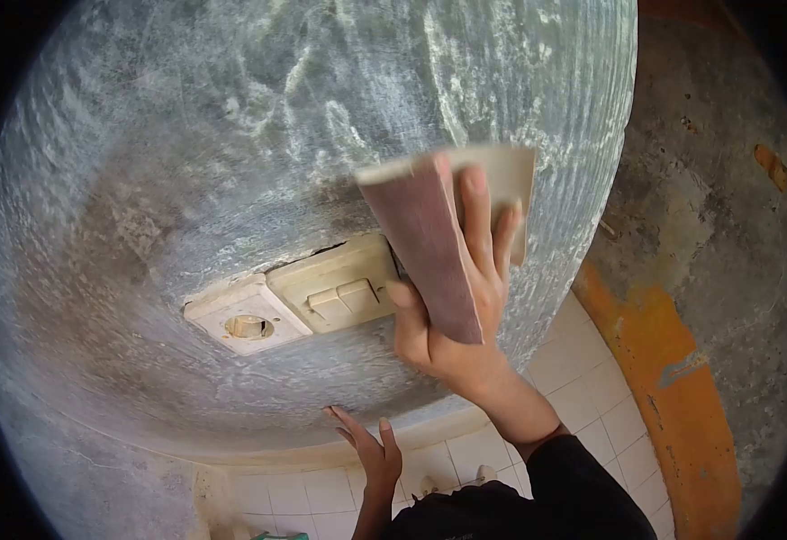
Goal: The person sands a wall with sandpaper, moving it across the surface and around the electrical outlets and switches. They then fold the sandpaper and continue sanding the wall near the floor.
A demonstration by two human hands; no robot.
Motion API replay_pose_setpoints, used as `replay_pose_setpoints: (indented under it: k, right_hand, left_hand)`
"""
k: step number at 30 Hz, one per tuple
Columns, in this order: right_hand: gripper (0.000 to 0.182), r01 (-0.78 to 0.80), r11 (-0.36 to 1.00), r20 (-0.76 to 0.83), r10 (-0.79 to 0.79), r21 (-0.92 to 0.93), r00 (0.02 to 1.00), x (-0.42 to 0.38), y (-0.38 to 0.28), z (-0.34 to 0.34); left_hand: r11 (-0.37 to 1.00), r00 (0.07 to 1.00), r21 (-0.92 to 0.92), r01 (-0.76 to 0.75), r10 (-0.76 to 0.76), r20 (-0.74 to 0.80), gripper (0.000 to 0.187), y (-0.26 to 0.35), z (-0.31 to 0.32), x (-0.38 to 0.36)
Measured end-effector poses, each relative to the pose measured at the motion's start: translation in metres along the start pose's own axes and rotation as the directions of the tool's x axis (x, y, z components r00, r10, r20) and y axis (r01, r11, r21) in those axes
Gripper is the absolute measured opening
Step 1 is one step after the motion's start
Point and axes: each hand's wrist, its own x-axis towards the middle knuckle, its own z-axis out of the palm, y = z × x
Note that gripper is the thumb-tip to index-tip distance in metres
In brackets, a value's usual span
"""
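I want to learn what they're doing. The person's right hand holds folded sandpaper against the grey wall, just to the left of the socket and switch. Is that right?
Not quite. The right hand does hold the folded sandpaper against the grey wall, but it is to the right of the switch and socket, not the left. The head view shows this.

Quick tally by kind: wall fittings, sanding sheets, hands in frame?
Wall fittings: 2, a socket and a double rocker switch, side by side on the grey wall
Sandpaper sheets: 1, folded sandpaper held in the right hand
Hands: 2, the left hand resting flat on the wall lower down
Total: 5
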Motion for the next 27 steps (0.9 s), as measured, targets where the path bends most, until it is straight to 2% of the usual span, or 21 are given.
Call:
replay_pose_setpoints:
  k: [2, 5, 6, 9, 13, 17, 20, 22, 24, 27]
  right_hand:
    - [0.050, -0.026, 0.999, 0.103, 0.029, -0.027, 0.994, -0.032, 0.004, 0.001]
    - [0.051, -0.055, 0.998, 0.082, 0.055, -0.002, 0.995, -0.063, 0.010, 0.008]
    - [0.052, -0.046, 0.997, 0.039, 0.044, 0.069, 0.998, -0.057, 0.012, 0.006]
    - [0.043, -0.081, 0.969, 0.091, 0.061, 0.235, 0.994, -0.039, 0.023, -0.015]
    - [0.043, -0.035, 0.999, 0.143, 0.029, 0.041, 0.989, -0.062, 0.033, -0.011]
    - [0.054, -0.092, 0.996, 0.080, 0.091, 0.009, 0.993, -0.074, 0.034, 0.005]
    - [0.058, -0.088, 0.996, 0.023, 0.088, -0.014, 0.996, -0.040, 0.030, 0.005]
    - [0.058, -0.048, 0.998, 0.058, 0.049, -0.030, 0.997, -0.035, 0.031, 0.000]
    - [0.049, -0.142, 0.986, 0.008, 0.142, 0.089, 0.990, -0.043, 0.028, -0.003]
    - [0.052, -0.249, 0.968, 0.216, 0.249, -0.028, 0.944, -0.114, 0.030, 0.006]
  left_hand:
    - [1.000, 1.000, -0.013, -0.006, 0.005, -0.010, 0.075, 0.003, -0.001, 0.001]
    - [1.000, 1.000, -0.001, 0.013, -0.013, -0.005, 0.074, 0.003, -0.003, 0.003]
    - [1.000, 1.000, 0.011, 0.027, -0.028, 0.011, 0.073, 0.003, -0.004, 0.001]
    - [1.000, 1.000, -0.007, 0.006, -0.006, 0.005, 0.072, 0.005, -0.006, 0.001]
    - [0.999, 1.000, 0.039, 0.016, -0.015, -0.005, 0.072, 0.000, 0.000, 0.000]
    - [0.999, 0.999, 0.035, 0.007, -0.006, -0.033, 0.073, 0.003, 0.006, 0.003]
    - [0.999, 0.999, 0.038, 0.030, -0.029, -0.025, 0.074, 0.007, 0.003, 0.002]
    - [0.999, 0.999, 0.040, 0.033, -0.032, -0.014, 0.075, 0.007, 0.002, 0.003]
    - [0.998, 1.000, 0.055, 0.021, -0.021, -0.001, 0.075, 0.002, 0.001, 0.003]
    - [0.999, 1.000, 0.053, 0.012, -0.013, 0.008, 0.075, -0.002, 0.000, 0.002]
